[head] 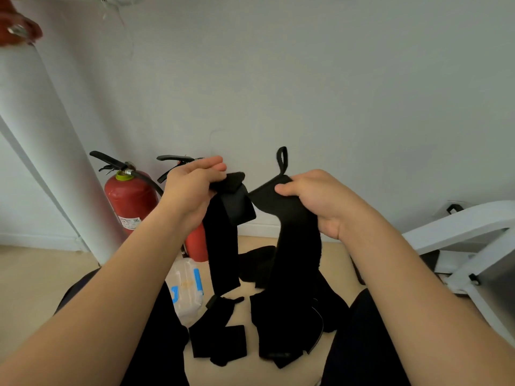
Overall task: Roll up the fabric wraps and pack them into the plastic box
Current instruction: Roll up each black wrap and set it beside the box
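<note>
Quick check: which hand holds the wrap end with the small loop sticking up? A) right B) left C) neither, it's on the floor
A: the loop rises just above the right hand, which grips that end of the black wrap; the left hand grips a loopless end.

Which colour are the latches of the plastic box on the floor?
Blue latches on a translucent plastic box; the head view shows them.

Beige floor (33, 274) with loose black wraps (220, 341), plastic box (186, 291), two red extinguishers (131, 199).
</note>
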{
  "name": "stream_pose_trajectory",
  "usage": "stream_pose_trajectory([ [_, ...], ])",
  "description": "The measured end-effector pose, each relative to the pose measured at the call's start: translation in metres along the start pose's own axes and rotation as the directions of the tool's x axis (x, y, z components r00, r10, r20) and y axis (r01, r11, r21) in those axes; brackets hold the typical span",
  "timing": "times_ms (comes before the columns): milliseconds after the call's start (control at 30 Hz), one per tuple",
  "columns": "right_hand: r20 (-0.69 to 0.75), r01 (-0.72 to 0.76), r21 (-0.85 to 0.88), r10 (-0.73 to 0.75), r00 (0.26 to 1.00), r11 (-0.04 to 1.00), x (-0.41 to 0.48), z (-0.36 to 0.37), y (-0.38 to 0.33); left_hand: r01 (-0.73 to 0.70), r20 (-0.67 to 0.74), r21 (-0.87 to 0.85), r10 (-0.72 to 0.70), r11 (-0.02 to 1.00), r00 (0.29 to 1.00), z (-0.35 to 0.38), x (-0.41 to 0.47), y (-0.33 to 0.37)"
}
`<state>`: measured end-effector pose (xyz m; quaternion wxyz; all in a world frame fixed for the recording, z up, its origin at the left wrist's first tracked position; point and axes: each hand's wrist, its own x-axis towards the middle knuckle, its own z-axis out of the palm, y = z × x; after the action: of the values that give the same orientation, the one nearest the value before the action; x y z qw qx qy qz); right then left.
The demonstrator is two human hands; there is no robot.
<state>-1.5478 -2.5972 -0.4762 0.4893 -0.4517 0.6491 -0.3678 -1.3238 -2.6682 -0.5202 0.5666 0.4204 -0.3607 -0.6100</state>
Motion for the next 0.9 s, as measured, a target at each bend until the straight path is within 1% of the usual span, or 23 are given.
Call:
stream_pose_trajectory([
  [33,-0.062,0.029,-0.094,-0.034,0.997,0.995,0.002,0.002,0.002,-0.010,-0.002,-0.049,0.010,0.999,1.000,0.001,-0.001,0.001],
  [100,-0.125,0.079,-0.263,-0.115,0.985,0.961,0.004,0.006,0.008,-0.018,-0.001,-0.126,0.018,0.992,1.000,0.002,-0.002,0.002],
  [167,-0.118,0.113,-0.369,-0.168,0.979,0.922,0.003,0.010,0.010,-0.020,0.007,-0.168,0.022,0.986,1.000,0.003,-0.002,0.004],
  [200,-0.085,0.122,-0.374,-0.165,0.983,0.919,0.003,0.012,0.011,-0.016,0.021,-0.182,0.020,0.983,1.000,0.004,-0.003,0.004],
  [267,0.028,0.112,-0.293,-0.109,0.994,0.949,0.003,0.017,0.010,-0.003,0.059,-0.185,0.014,0.983,0.998,0.006,-0.005,0.004],
  [333,0.117,0.069,-0.139,-0.053,0.992,0.988,0.007,0.024,0.008,-0.003,0.103,-0.154,0.019,0.988,0.994,0.008,-0.009,0.002],
  [400,0.144,0.019,0.054,-0.027,0.989,0.998,0.011,0.029,0.006,-0.016,0.145,-0.124,0.034,0.992,0.989,0.010,-0.013,0.000],
  [467,0.174,-0.040,0.217,0.002,0.985,0.975,0.011,0.030,0.004,-0.036,0.179,-0.084,0.051,0.996,0.983,0.011,-0.016,-0.001],
  [533,0.203,-0.088,0.289,0.029,0.979,0.953,0.009,0.029,0.002,-0.076,0.205,0.004,0.074,0.997,0.976,0.009,-0.019,-0.001],
  [633,0.195,-0.074,0.293,0.016,0.981,0.953,0.010,0.028,0.003,-0.164,0.220,0.209,0.117,0.964,0.968,0.007,-0.021,-0.001],
  [733,0.245,0.028,0.296,-0.104,0.964,0.955,0.006,0.030,0.002,-0.215,0.163,0.266,0.177,0.940,0.971,0.007,-0.026,0.000],
  [800,0.251,0.107,0.220,-0.162,0.954,0.970,0.004,0.031,0.002,-0.246,0.129,0.306,0.216,0.920,0.968,0.009,-0.028,-0.002],
  [833,0.236,0.127,0.182,-0.169,0.957,0.975,0.004,0.031,0.002,-0.258,0.111,0.322,0.234,0.911,0.966,0.010,-0.030,-0.003],
  [900,0.203,0.113,0.160,-0.144,0.969,0.981,0.005,0.032,0.002,-0.266,0.063,0.336,0.260,0.904,0.964,0.012,-0.031,-0.006],
])
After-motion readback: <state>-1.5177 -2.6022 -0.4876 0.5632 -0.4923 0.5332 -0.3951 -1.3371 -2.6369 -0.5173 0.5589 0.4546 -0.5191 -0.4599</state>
